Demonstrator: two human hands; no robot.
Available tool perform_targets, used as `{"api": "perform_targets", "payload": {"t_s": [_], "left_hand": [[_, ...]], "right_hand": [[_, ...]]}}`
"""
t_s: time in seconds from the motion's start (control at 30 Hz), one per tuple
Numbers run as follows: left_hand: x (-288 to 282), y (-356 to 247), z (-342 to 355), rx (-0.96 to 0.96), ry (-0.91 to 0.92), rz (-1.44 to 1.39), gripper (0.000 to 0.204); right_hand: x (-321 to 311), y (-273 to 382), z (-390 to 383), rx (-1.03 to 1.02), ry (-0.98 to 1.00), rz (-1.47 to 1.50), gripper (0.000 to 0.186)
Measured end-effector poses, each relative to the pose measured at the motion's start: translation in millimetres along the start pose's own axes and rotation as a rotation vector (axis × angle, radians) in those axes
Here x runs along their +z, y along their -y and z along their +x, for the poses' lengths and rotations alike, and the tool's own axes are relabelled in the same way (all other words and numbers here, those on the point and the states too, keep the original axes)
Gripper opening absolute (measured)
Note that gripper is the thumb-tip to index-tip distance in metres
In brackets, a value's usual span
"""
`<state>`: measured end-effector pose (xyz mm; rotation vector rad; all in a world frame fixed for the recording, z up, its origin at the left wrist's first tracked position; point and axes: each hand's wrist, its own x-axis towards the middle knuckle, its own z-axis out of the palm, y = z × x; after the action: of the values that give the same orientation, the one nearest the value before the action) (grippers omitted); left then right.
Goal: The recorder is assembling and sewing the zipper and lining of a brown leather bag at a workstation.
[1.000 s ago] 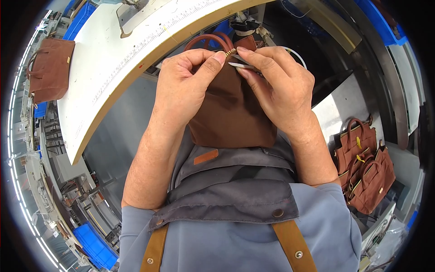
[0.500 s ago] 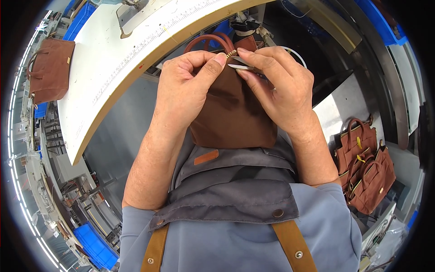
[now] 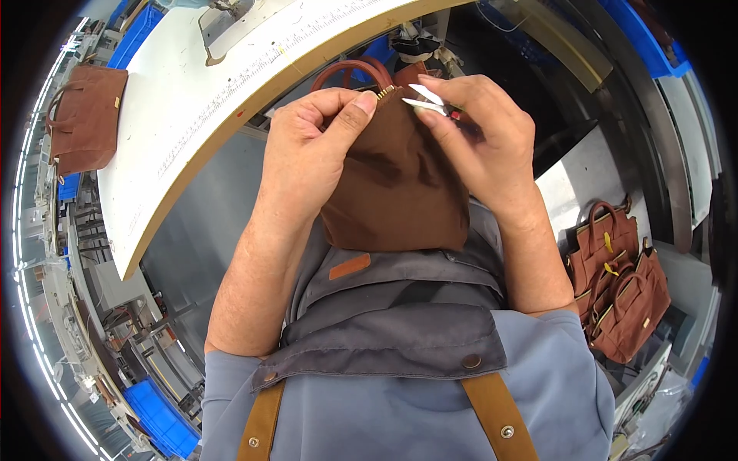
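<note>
A brown handbag (image 3: pixel 392 200) rests upright on my lap, its reddish-brown handles (image 3: pixel 347 71) rising at the far side. Between thumb and fingers, my left hand (image 3: pixel 315 146) pinches the bag's top edge beside a brass-toothed zipper (image 3: pixel 384 94). My right hand (image 3: pixel 488 138) holds small thread snips (image 3: pixel 427 101), whose two bright blades stand apart and point left toward the zipper end. A short gap separates the blade tips from the zipper. Much of the snips' body is hidden inside my right hand.
A white curved worktable (image 3: pixel 146 138) with a ruler scale lies ahead and left, a brown handbag (image 3: pixel 88 119) at its far-left edge. Several finished-looking brown bags (image 3: pixel 626 292) stand at the right. A blue bin (image 3: pixel 161 415) sits at lower left.
My right hand has drawn the snips slightly right, away from the zipper, and tilted the blades. More of the brass teeth shows. My left hand keeps its pinch, nearly unmoved.
</note>
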<state>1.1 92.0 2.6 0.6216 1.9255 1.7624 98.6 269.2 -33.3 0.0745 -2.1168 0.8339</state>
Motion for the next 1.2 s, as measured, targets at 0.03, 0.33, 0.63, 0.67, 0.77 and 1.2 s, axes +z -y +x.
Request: {"api": "perform_targets", "payload": {"t_s": [0.03,0.33,0.63,0.67,0.77,1.2], "left_hand": [[0.0,0.2,0.7,-0.011,0.029,-0.003,0.022],[3.1,-0.3,1.2,-0.006,0.002,0.018,0.023],[1.7,0.3,1.4,-0.015,0.019,0.015,0.022],[2.0,-0.3,1.1,-0.015,0.019,0.015,0.022],[2.4,0.1,1.0,-0.024,0.026,-0.010,0.021],[-2.2,3.2,-0.4,-0.003,0.038,-0.018,0.023]], "right_hand": [[-0.4,-2.7,0.6,-0.025,-0.015,0.007,0.026],[2.9,2.4,-2.3,-0.008,0.001,-0.052,0.026],[4.6,3.3,-1.6,-0.060,-0.030,-0.124,0.026],[5.6,3.6,-1.8,-0.070,-0.045,-0.135,0.026],[11.1,1.2,-3.4,-0.101,-0.082,-0.117,0.022],[3.6,-2.8,1.3,0.016,-0.011,0.078,0.021]]}}
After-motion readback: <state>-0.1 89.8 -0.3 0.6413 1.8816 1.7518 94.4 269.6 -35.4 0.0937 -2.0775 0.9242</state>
